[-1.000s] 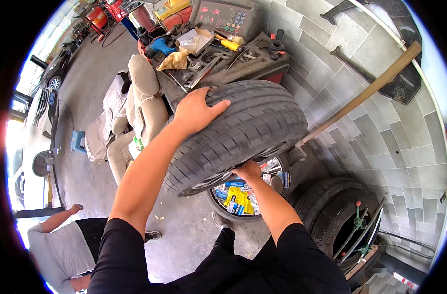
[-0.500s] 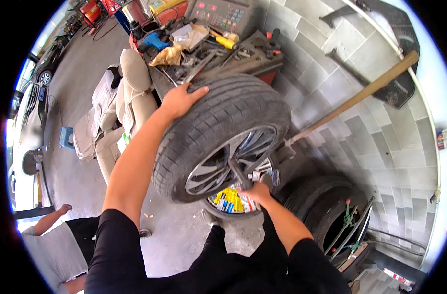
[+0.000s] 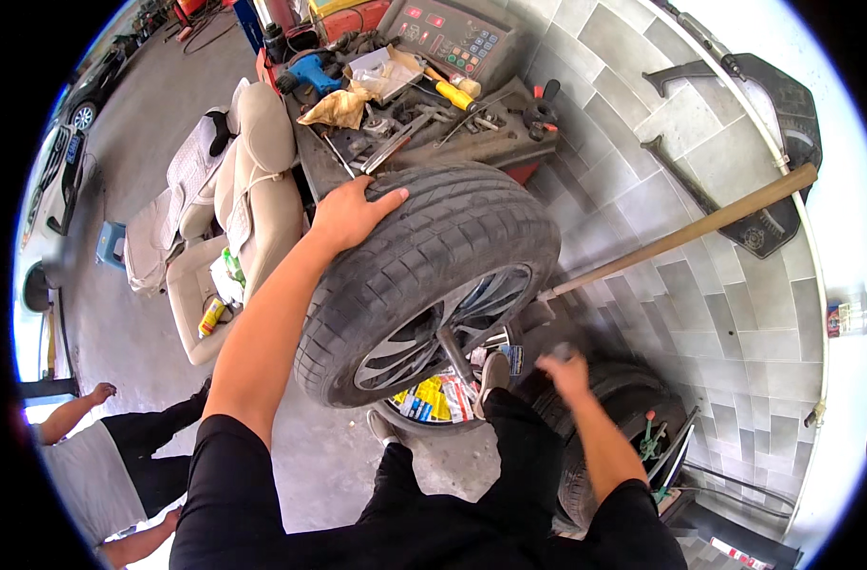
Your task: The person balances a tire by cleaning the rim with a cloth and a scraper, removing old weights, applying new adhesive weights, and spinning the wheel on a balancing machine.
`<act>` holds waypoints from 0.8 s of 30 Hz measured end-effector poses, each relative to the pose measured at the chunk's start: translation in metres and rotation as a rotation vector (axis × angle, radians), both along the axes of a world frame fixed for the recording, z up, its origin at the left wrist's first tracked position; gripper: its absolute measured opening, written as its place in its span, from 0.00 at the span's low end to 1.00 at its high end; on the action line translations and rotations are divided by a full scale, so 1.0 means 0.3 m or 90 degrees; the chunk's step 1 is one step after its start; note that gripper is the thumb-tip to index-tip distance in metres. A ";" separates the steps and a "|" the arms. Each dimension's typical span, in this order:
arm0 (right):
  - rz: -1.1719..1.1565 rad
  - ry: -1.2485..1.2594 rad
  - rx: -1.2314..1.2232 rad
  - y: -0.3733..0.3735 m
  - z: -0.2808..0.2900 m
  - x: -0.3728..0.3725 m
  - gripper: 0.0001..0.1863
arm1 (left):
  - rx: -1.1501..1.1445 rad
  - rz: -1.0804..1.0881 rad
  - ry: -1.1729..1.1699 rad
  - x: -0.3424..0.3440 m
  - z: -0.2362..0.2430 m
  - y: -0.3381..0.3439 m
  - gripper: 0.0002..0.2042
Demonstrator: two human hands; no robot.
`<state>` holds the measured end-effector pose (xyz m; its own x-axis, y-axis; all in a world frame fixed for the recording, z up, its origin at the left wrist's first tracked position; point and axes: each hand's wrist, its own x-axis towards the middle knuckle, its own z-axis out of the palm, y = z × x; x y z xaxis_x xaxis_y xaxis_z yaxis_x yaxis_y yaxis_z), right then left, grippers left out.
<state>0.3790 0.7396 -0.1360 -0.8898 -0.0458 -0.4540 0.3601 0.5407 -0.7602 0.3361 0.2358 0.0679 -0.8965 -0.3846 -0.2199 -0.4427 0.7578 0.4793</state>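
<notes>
A car wheel with a black tyre (image 3: pixel 433 223) and a silver-and-black spoked rim (image 3: pixel 381 366) stands upright in front of me, below a tool-covered machine top. From the rim's centre a dark metal shaft (image 3: pixel 456 355) sticks out toward me, its end bare. My left hand (image 3: pixel 351 214) lies on top of the tread, thumb stretched apart from the fingers. To the right of the shaft, clear of the wheel, my right hand (image 3: pixel 568 372) is closed around a dark round part (image 3: pixel 559 352); motion blur hides its details.
Tools crowd the machine top (image 3: pixel 509 142) beneath a control panel (image 3: pixel 457 38). Beige car seats (image 3: pixel 263 123) stand left. Colourful packets (image 3: pixel 433 399) fill a round holder below the wheel. Tyres (image 3: pixel 633 389) lie right; a wooden-handled tool (image 3: pixel 699 228) leans there. Another person (image 3: pixel 101 465) is lower left.
My right hand has drawn away from the shaft's end to the right, carrying the dark round part. The left hand stays on the tyre. My view has shifted slightly.
</notes>
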 end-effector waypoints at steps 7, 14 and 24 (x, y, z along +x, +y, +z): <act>0.151 0.352 0.009 -0.443 0.451 -0.940 0.34 | 0.008 -0.025 0.067 -0.017 0.003 0.020 0.43; 0.280 0.318 0.176 -1.024 0.357 -1.146 0.39 | -0.013 -0.042 0.091 -0.005 -0.015 0.012 0.38; 0.346 0.266 0.243 -1.134 0.342 -1.180 0.45 | -0.003 -0.015 0.090 0.021 0.007 0.010 0.39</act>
